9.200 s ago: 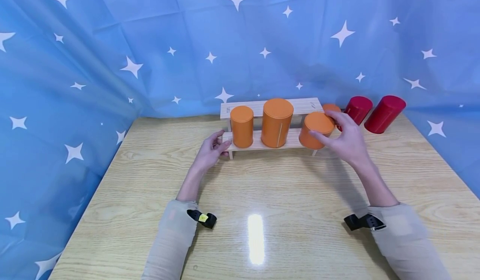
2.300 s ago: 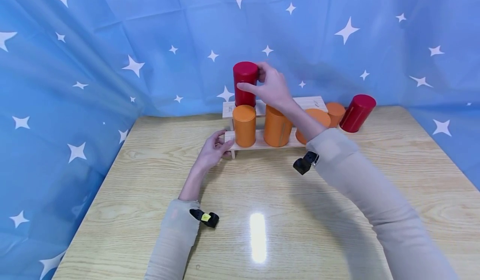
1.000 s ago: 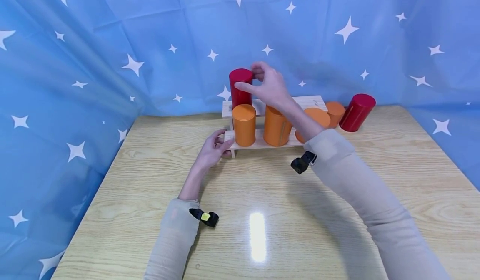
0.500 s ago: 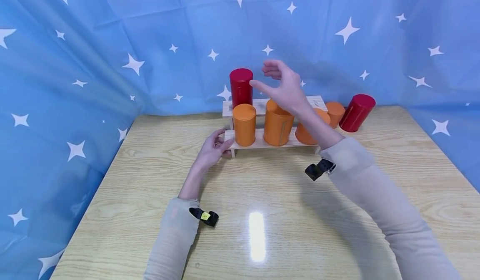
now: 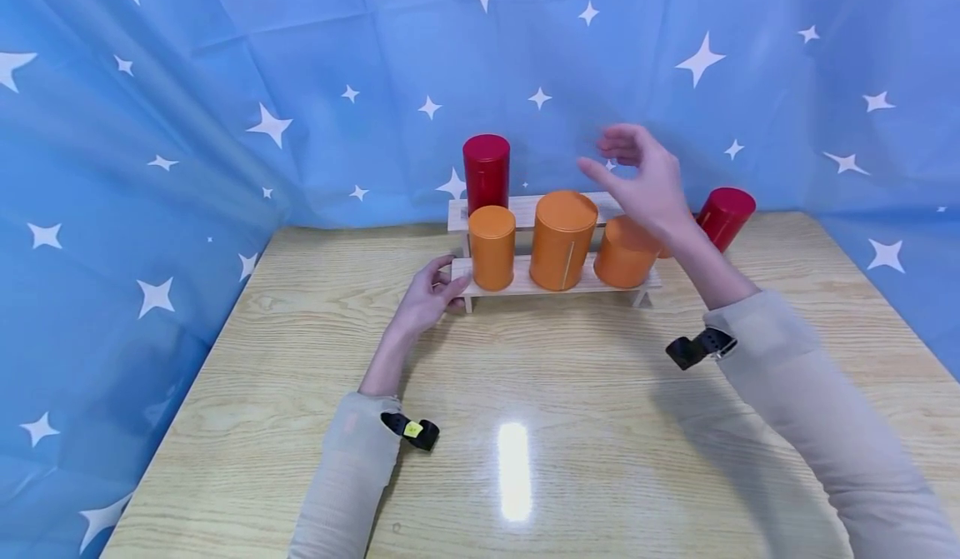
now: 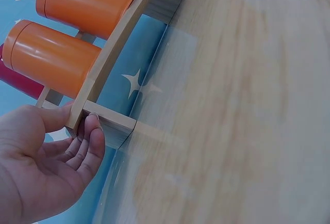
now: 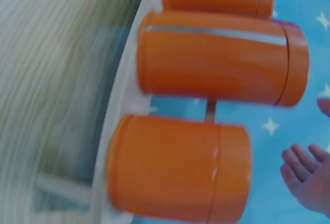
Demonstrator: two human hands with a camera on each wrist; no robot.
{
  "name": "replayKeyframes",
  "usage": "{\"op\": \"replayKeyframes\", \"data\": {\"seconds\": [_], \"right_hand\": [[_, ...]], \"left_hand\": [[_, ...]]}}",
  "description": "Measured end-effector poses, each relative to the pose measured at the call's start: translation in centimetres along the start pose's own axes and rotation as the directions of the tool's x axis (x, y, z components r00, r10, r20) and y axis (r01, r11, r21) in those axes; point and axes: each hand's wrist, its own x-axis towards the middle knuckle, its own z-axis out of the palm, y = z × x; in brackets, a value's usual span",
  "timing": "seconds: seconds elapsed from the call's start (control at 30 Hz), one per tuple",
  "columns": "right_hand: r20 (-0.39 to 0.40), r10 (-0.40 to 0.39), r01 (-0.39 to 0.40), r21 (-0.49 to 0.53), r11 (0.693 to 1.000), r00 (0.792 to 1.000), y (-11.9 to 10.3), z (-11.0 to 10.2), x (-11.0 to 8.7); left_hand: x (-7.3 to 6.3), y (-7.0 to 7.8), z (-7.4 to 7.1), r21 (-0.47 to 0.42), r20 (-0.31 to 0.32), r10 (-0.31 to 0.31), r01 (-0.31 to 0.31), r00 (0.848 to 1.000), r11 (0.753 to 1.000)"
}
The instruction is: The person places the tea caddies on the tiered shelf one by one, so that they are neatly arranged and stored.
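Since half a second ago, the right hand (image 5: 648, 180) has moved to the right, away from the red can (image 5: 487, 177). From the head view, this hand is raised, with thumb and fingers spread apart; the red can stands upright on the upper board of the wooden rack (image 5: 523, 209), well apart to its left. Another red can (image 5: 726, 213) is to the right of the same hand. Just right of the left hand (image 5: 426, 296) is the left orange can (image 5: 492, 247), then follow the middle orange can (image 5: 564, 242) and the right orange can (image 5: 626, 255). In the left wrist view, the left hand pinches the end of the rack's lower board. In the right wrist view, the three orange cans lie left of the right hand, which is partly cut off.
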Motion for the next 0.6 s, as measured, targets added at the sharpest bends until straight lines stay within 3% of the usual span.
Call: {"op": "replayKeyframes", "data": {"seconds": [0.6], "right_hand": [[-0.070, 0.091, -0.105, -0.225, 0.969, 0.993, 7.5, -6.3, -1.9]], "left_hand": [[0.1, -0.1, 0.0, 0.007, -0.001, 0.006, -0.005, 1.000, 1.000]]}}
